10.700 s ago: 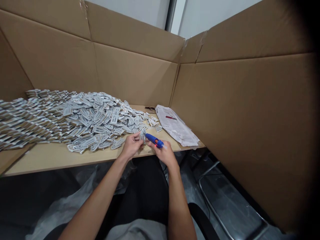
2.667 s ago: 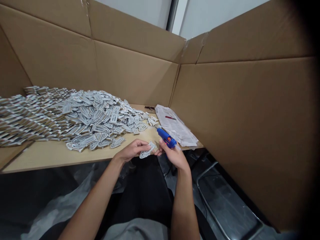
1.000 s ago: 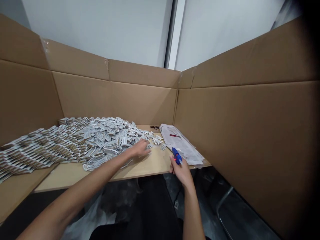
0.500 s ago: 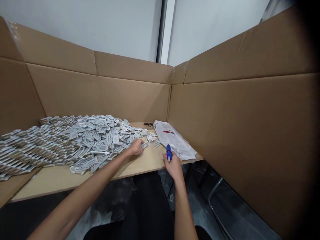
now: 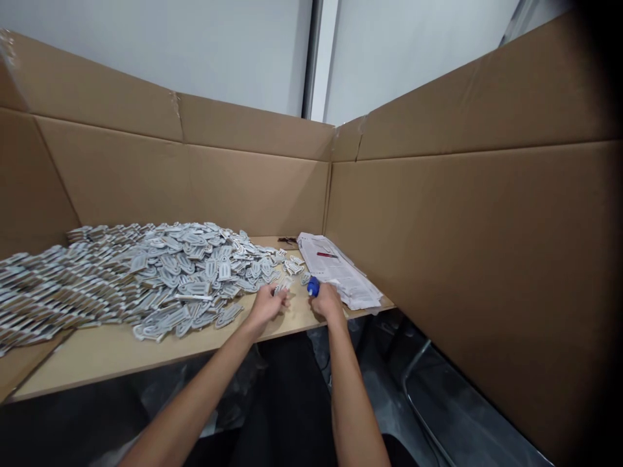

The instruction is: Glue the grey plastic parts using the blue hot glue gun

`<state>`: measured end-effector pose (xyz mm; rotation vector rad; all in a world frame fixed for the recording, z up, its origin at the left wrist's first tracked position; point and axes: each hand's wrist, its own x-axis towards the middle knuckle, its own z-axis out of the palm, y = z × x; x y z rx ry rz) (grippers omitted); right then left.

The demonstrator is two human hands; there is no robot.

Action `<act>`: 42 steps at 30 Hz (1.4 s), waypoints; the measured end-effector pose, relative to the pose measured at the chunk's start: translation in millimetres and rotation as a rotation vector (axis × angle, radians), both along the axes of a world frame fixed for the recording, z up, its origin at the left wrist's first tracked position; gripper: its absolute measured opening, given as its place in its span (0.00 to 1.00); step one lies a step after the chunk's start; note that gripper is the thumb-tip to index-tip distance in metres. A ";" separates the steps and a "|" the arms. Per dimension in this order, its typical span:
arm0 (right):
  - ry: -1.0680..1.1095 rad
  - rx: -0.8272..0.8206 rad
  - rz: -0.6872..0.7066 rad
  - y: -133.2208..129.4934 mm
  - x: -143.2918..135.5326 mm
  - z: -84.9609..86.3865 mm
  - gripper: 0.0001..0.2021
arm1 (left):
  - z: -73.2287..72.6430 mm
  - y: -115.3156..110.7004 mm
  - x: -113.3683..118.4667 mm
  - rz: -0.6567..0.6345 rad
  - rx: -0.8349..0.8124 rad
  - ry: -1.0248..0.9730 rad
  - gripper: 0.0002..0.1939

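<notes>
My left hand (image 5: 267, 305) is closed on a small pale grey slotted piece (image 5: 283, 285), pinched at the fingertips just over the table. In my right hand (image 5: 328, 302) is a blue hot glue gun (image 5: 314, 286), with its pale stick end towards me; the fist hides much of its body. The two hands are close together but apart. Left of them a big heap of grey slotted pieces (image 5: 185, 266) spreads over the tabletop, and several loose ones (image 5: 293, 265) lie beyond my fingers.
Neat rows of stacked pieces (image 5: 63, 292) fill the left side. Newspaper sheets (image 5: 335, 269) with a red pen-like object (image 5: 327, 255) lie at the right. Cardboard walls (image 5: 253, 188) enclose the wooden table (image 5: 97, 357) at back and sides. A metal chair frame (image 5: 413, 402) stands below right.
The glue gun has swung left and up towards my left hand and tilted. My left hand has lifted its piece slightly. One piece now lies at the heap's front edge, near my left wrist.
</notes>
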<state>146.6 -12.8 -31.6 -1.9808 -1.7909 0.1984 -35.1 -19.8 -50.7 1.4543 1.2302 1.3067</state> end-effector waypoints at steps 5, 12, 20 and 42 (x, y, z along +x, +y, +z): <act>-0.007 -0.026 -0.032 -2.7 -5.9 -3.2 0.15 | -8.6 -21.6 13.7 0.014 0.056 -0.151 0.18; 0.013 0.009 0.027 -2.0 -11.1 -2.2 0.19 | -10.4 -21.9 8.9 -0.035 0.064 -0.253 0.20; 0.066 0.033 0.072 -11.1 12.2 -4.7 0.15 | -10.1 -23.6 8.9 -0.060 0.052 -0.287 0.20; 0.024 0.019 0.016 -9.6 -29.9 -1.6 0.11 | -10.9 -22.4 9.4 -0.024 0.056 -0.367 0.22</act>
